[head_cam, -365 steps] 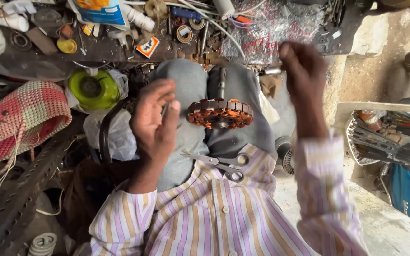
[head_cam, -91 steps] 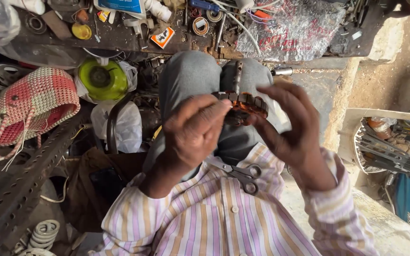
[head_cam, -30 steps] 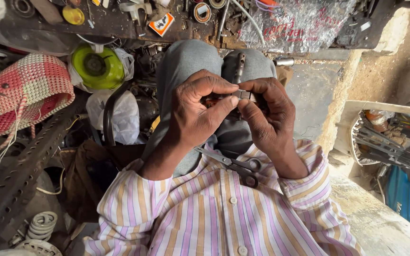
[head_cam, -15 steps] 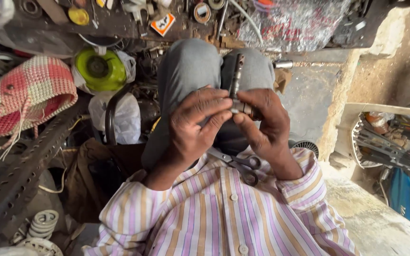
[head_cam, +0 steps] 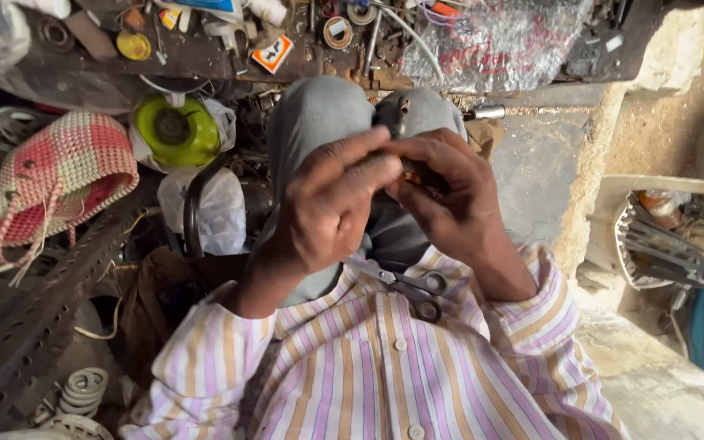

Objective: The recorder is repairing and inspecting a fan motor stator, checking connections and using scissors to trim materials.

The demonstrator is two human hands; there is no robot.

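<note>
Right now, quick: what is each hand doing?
Left hand: fingers closed on the copper-wound part over the lap.
Right hand: curled around the same part, gripping it from the other side.

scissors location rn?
In the head view, the scissors lie on the person's lap against the striped shirt, just below the right hand and right of the left hand.

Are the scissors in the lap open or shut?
Shut, as far as shows: the scissors lie flat on the striped shirt, finger loops close together, blades running as one toward the left hand.
</note>
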